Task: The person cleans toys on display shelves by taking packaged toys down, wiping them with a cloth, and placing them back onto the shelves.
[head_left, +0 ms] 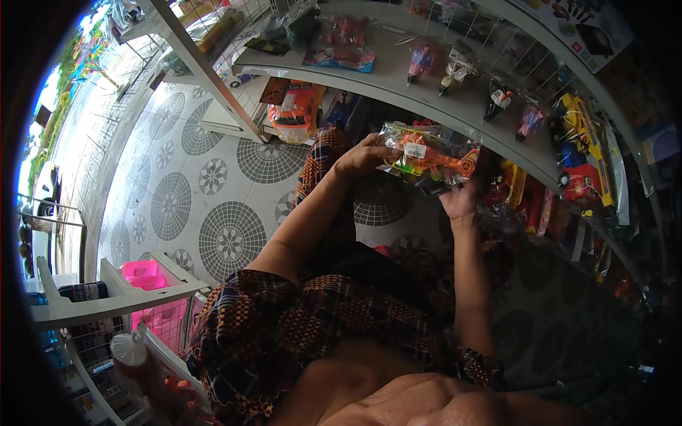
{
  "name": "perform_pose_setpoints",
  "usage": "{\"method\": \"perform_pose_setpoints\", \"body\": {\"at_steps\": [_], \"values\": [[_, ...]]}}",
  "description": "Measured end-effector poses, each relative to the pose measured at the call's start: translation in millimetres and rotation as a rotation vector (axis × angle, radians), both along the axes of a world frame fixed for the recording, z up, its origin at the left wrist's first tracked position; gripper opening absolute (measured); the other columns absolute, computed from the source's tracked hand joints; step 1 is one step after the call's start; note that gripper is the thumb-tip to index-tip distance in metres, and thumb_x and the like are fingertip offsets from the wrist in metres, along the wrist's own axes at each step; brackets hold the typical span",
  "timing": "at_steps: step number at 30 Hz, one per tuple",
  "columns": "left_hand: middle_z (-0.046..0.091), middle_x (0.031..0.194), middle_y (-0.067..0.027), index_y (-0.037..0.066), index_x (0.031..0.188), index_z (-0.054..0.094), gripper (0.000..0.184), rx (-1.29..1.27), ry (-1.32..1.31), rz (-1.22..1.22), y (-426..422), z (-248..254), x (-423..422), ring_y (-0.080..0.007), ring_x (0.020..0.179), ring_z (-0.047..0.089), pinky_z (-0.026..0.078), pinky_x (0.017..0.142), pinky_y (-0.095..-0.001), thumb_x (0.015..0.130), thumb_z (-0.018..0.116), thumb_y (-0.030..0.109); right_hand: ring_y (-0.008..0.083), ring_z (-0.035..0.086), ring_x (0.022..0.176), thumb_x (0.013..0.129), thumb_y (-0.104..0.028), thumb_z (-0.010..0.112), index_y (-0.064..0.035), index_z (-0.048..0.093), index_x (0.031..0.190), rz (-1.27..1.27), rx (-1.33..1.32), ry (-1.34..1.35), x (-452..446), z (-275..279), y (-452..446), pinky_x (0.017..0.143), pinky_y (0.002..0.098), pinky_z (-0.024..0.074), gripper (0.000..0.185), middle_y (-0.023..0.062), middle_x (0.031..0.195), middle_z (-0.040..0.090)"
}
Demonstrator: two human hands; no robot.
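Note:
A clear plastic packet with a bright orange toy [435, 157] inside is held up before the lower shelf. It has a white barcode label and a bit of yellow-green at its lower left; the toy's exact kind is hard to make out. My left hand [364, 156] grips the left end, fingers closed on the plastic. At the lower right, my right hand [460, 201] is closed on the packet's underside, its fingertips partly hidden in shade and behind the wrapping.
Above runs a shelf [334, 76] with bagged toy scooters [499, 99]. An orange toy car [293, 112] stands low at the left; yellow and red toys [584, 183] fill the right side. Behind left are a wire rack [121, 307] and pink baskets [145, 275] on the patterned floor [231, 231].

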State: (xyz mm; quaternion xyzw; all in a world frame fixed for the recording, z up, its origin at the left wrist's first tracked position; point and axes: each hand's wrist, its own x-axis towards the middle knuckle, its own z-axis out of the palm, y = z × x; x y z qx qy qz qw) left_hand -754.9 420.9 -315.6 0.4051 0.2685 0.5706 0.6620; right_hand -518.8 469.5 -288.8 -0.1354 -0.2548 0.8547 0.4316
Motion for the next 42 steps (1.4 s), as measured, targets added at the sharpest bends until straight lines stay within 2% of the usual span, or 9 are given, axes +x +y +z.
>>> {"method": "perform_pose_setpoints", "body": {"at_steps": [2,4,6,8,10,18,22,30,42], "values": [[0.06,0.092,-0.0131,0.001,0.097,0.06,0.027,0.205,0.431,0.3,-2,-10,-11,-0.0215,0.083,0.059,0.048,0.07,-0.0291,0.071,0.063,-0.005,0.0239,0.053,0.102,0.083,-0.025,0.051,-0.007,0.05,0.114,-0.042,-0.045,-0.018,15,-20,20,0.084,0.0386,0.0463,0.036,0.0065,0.111,0.054],[0.059,0.098,-0.0133,-0.001,0.101,0.058,0.028,-0.018,0.073,0.266,-13,33,-25,-0.0215,0.089,0.058,0.048,0.075,-0.0294,0.073,0.062,0.0,0.0244,0.051,0.105,0.083,-0.027,0.05,-0.007,0.05,0.114,-0.09,-0.087,-0.039,26,-15,26,0.086,0.0395,0.045,0.037,0.0066,0.112,0.054],[0.059,0.097,-0.0074,-0.001,0.101,0.056,0.025,0.76,0.973,0.951,-10,36,-39,-0.0138,0.094,0.055,0.042,0.081,-0.025,0.08,0.055,0.012,0.0251,0.049,0.107,0.083,-0.025,0.05,-0.0071,0.05,0.116,-0.045,-0.074,0.158,31,23,16,0.09,0.042,0.0414,0.037,0.0076,0.113,0.054],[0.054,0.112,-0.0134,-0.004,0.118,0.044,0.038,0.443,0.201,0.724,-3,51,-58,-0.0226,0.104,0.052,0.039,0.092,-0.0325,0.084,0.052,0.013,0.0255,0.048,0.107,0.082,-0.023,0.052,-0.0074,0.049,0.118,-0.101,-0.085,0.167,39,23,22,0.092,0.0437,0.0383,0.039,0.0074,0.115,0.053],[0.054,0.113,-0.0142,-0.005,0.117,0.044,0.041,0.288,0.017,0.845,12,74,-66,-0.0229,0.104,0.053,0.038,0.092,-0.0321,0.083,0.055,0.014,0.025,0.048,0.107,0.082,-0.02,0.052,-0.0075,0.048,0.119,-0.178,-0.11,0.057,43,21,26,0.092,0.0433,0.0383,0.039,0.0068,0.116,0.051],[0.06,0.096,-0.0079,-0.001,0.104,0.054,0.038,0.284,0.336,1.106,123,49,-84,-0.0137,0.086,0.055,0.042,0.074,-0.0258,0.074,0.067,0.018,0.0214,0.049,0.104,0.082,-0.015,0.053,-0.0061,0.048,0.118,-0.298,-0.106,-0.061,34,24,21,0.089,0.0391,0.0402,0.037,0.0057,0.113,0.052],[0.058,0.084,-0.0221,0.001,0.09,0.054,0.046,0.082,0.944,1.429,167,33,-72,-0.0408,0.082,0.054,0.043,0.069,-0.0461,0.068,0.066,0.04,0.0201,0.05,0.102,0.084,-0.014,0.051,-0.0048,0.048,0.117,-0.328,-0.021,-0.062,37,16,27,0.087,0.037,0.0412,0.034,0.0057,0.111,0.053],[0.058,0.078,-0.021,0.003,0.095,0.048,0.05,0.026,1.166,1.456,193,17,-56,-0.0393,0.073,0.056,0.044,0.065,-0.0458,0.066,0.068,0.038,0.0203,0.051,0.1,0.084,-0.017,0.05,-0.0047,0.048,0.117,-0.328,-0.062,-0.128,45,8,33,0.086,0.037,0.0418,0.035,0.0059,0.109,0.054],[0.05,0.109,-0.0213,-0.001,0.118,0.038,0.07,0.247,1.17,1.137,152,13,-79,-0.0362,0.107,0.044,0.026,0.095,-0.0475,0.056,0.068,0.014,0.0244,0.047,0.105,0.083,-0.02,0.052,-0.0065,0.048,0.117,-0.295,-0.129,-0.142,42,11,33,0.089,0.0418,0.0391,0.037,0.0072,0.115,0.051]]}}
